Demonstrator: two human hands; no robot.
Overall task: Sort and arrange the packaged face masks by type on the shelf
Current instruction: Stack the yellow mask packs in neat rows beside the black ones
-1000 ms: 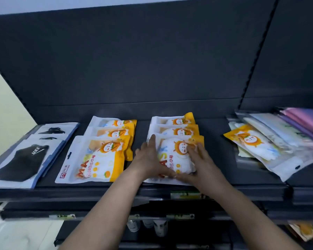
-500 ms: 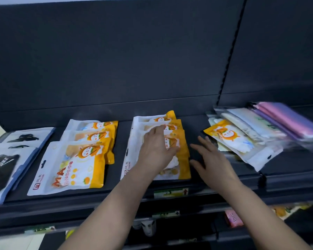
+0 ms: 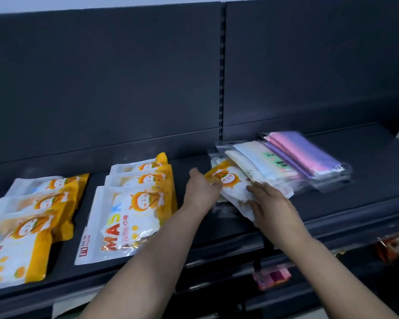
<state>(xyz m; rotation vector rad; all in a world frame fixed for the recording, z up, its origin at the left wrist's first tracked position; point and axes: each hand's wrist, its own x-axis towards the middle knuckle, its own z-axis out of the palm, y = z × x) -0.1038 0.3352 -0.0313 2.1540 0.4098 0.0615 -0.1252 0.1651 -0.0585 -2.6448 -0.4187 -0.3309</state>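
Lying slantwise on the near-left edge of a mixed pile, the orange-and-white mask pack (image 3: 228, 180) sits a little to the four o'clock side of the view's centre, on the dark shelf (image 3: 355, 203). The left hand (image 3: 202, 192) meets its edge at nine o'clock, back of the hand upward and fingertips bent against the wrapper; whether they hook beneath it is hidden. The right hand (image 3: 271, 203) lies over the pack's corner at four o'clock, fingers fairly straight and spread on the plastic, the thumb on the wrapper just below them, nothing closed in its grasp.

Under and behind the pack, toward two o'clock, the pile fans out: clear bags of white masks (image 3: 251, 162), then a clear bag of pink-and-purple masks (image 3: 309, 155) on the far side, all overlapping and blurred.

At nine o'clock from the left hand, close by but apart from it, a stack of matching orange packs (image 3: 129, 217) lies in an overlapped row, the nearest one printed MASK. Farther toward nine o'clock a second such stack (image 3: 21, 238) runs off the frame's edge.

At twelve o'clock rises the dark back panel (image 3: 124, 88), split by a slotted upright (image 3: 222, 77). At five o'clock, on a lower level, a pink packet (image 3: 274, 276) shows.
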